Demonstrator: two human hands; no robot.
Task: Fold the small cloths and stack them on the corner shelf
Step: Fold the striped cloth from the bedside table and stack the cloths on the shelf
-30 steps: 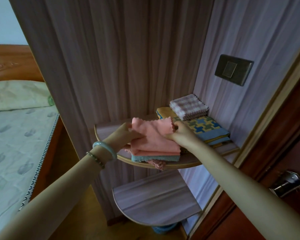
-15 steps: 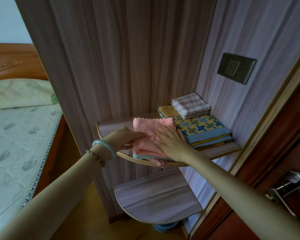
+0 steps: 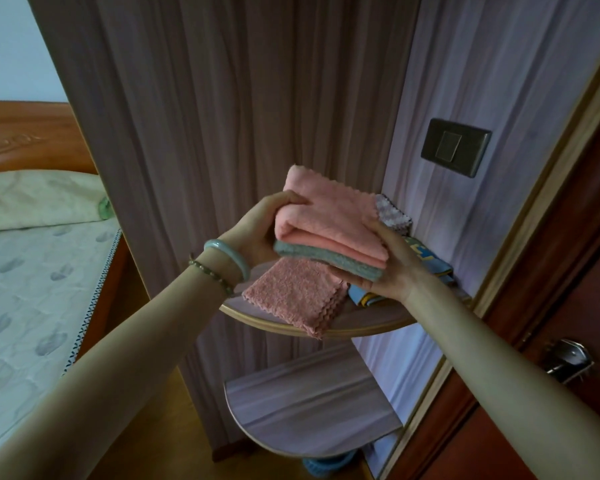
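A small stack of folded cloths, pink cloths [image 3: 329, 216] on top of a grey-green one [image 3: 326, 258], is held up in the air above the corner shelf [image 3: 361, 322]. My left hand [image 3: 257, 233] grips its left end, thumb on top. My right hand [image 3: 392, 268] holds its right end from below. A folded dusty-pink cloth [image 3: 295, 294] lies on the shelf under the stack, its corner hanging over the front rim. Behind my right hand a blue-and-yellow patterned cloth [image 3: 426, 258] and a checked white cloth [image 3: 394, 216] sit in the shelf's corner.
A lower corner shelf [image 3: 309, 407] sits beneath the upper one. A wall switch [image 3: 454, 147] is on the right wall. A door with a metal handle [image 3: 565, 358] stands at right. A bed [image 3: 25, 271] with a wooden headboard is at left.
The pink and grey-green stack has been lifted off the shelf by both hands, uncovering the dusty-pink cloth. Before, my right hand lay flat on the stack.
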